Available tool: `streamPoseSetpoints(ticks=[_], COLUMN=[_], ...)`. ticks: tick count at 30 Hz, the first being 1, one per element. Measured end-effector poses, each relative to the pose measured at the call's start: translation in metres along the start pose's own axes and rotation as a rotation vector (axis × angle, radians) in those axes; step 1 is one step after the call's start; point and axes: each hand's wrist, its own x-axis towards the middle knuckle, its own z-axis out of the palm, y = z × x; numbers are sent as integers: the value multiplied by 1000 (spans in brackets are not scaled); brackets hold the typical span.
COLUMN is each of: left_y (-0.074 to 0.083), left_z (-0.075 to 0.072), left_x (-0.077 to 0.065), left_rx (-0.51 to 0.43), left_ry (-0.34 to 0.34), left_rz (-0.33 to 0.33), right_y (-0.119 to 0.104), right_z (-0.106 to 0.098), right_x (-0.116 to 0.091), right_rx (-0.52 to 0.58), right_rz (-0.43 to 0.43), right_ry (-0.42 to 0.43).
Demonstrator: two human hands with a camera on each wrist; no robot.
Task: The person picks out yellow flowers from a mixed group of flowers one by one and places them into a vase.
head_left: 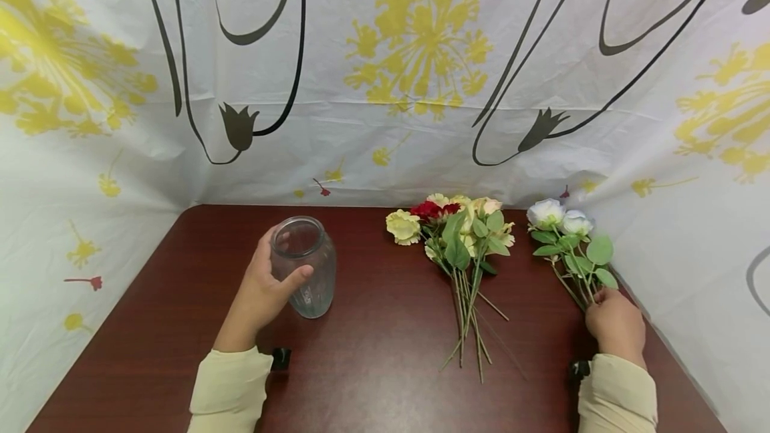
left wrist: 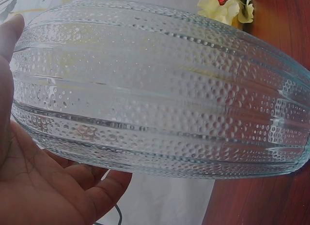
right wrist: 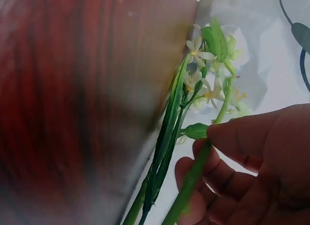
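Note:
A clear glass vase (head_left: 313,272) with a dimpled, ribbed wall is at the left of the table. My left hand (head_left: 265,289) grips it near the mouth, thumb in front and fingers round the far side. In the left wrist view the vase (left wrist: 160,94) fills most of the picture. At the table's right edge my right hand (head_left: 616,323) pinches a green stem (right wrist: 191,176) between thumb and fingers. White flowers (head_left: 559,216) with green leaves extend beyond that hand. Beside the pinched stem, the right wrist view shows narrow green leaves (right wrist: 169,128) and small white blossoms (right wrist: 196,53).
A bunch of yellow, cream and red flowers (head_left: 463,232) lies at the back of the dark red-brown table (head_left: 373,353), its long stems (head_left: 466,326) pointing towards me. A white sheet (head_left: 337,132) with printed yellow and grey plants hangs along the back and sides.

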Motion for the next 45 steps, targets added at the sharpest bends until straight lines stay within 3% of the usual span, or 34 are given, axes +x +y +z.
streamPoseSetpoints(ticks=[15, 34, 45], left_y=[1, 2, 2], left_z=[1, 0, -1], left_x=[0, -1, 0], left_rx=[3, -5, -5], left_ry=[-2, -4, -3], left_rz=[-20, -7, -3], right_y=[-16, -98, -138], right_z=[-5, 6, 22], right_x=[-3, -21, -37], right_rx=[89, 137, 112], right_rz=[-83, -298, -346], right_ry=[34, -28, -76])
